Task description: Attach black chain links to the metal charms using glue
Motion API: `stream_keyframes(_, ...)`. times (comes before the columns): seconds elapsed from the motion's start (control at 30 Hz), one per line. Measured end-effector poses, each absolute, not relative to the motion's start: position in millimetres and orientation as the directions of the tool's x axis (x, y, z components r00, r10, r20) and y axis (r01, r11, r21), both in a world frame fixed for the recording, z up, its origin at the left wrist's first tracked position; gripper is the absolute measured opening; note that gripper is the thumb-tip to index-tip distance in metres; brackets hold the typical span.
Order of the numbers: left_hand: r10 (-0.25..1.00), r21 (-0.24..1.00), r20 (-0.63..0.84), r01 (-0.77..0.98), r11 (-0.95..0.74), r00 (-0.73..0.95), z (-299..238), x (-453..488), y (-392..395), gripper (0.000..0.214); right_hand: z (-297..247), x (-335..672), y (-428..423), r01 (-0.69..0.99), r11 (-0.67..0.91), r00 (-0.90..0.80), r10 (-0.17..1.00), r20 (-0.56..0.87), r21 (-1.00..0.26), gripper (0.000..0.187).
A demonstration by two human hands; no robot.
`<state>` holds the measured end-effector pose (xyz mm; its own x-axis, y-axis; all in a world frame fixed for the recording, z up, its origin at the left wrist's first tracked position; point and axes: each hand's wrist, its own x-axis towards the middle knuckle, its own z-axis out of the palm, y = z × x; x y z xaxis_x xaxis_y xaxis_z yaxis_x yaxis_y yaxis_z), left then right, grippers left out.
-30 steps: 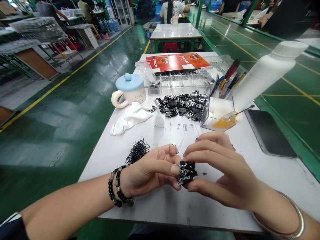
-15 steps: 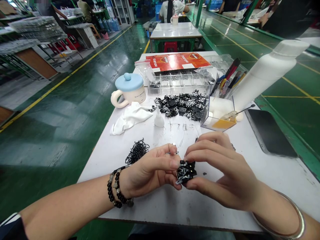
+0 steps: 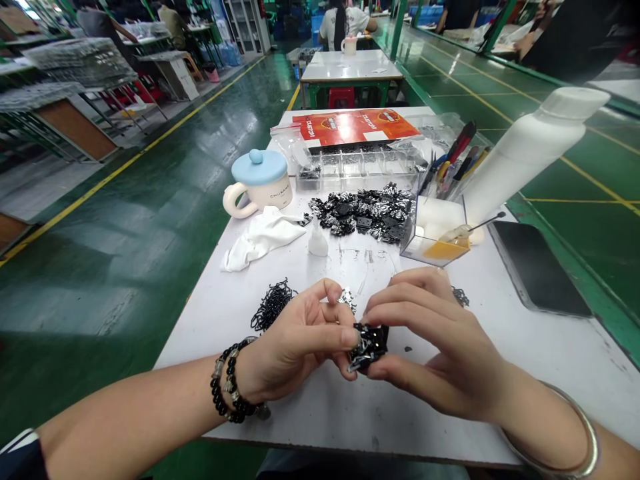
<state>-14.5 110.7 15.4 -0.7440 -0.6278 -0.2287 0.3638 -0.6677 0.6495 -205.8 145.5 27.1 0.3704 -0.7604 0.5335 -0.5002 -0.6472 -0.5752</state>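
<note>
My left hand (image 3: 295, 343) and my right hand (image 3: 440, 347) meet over the near part of the white table (image 3: 320, 413), both pinching a small black part with silver clips (image 3: 367, 345). The left thumb and forefinger press its left edge; the right fingers curl over its top and right side. A beaded bracelet circles my left wrist and a metal bangle my right. To the left of my left hand lies a small heap of black wire hooks (image 3: 273, 305). A large pile of the same black parts (image 3: 365, 212) lies further back.
A cream mug with a blue lid (image 3: 260, 181), a white cloth (image 3: 260, 237), a small white bottle (image 3: 318, 241), a clear compartment tray (image 3: 355, 163), an orange package (image 3: 355, 125), a clear tool holder (image 3: 440, 227), a tall white bottle (image 3: 525, 153) and a black tablet (image 3: 535, 267) stand behind. People work at far tables.
Both hands stay on the black part and have shifted slightly left and up; the left forefinger has lifted a little. The view has tilted slightly.
</note>
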Motion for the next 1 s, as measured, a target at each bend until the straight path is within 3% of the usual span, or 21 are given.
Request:
stream_keyframes(0.27,-0.664,0.696,-0.256,0.343,-0.631,-0.703,17.6,-14.9,111.8,0.033,25.9,-207.0,144.6,-0.442,-0.614,0.37,-0.789,0.491,-0.653,0.024)
stream_keyframes(0.73,-0.602,0.681,-0.262,0.298,-0.669,-0.754,18.7,-11.5,106.1,0.036,25.4,-206.5,146.2,-0.472,-0.622,0.384,-0.783,0.49,-0.624,0.024)
stream_keyframes(1.0,-0.632,0.709,-0.201,0.334,-0.621,-0.749,16.6,-10.9,107.9,0.037,24.1,-205.9,144.8,-0.462,-0.626,0.377,-0.78,0.5,-0.628,0.023)
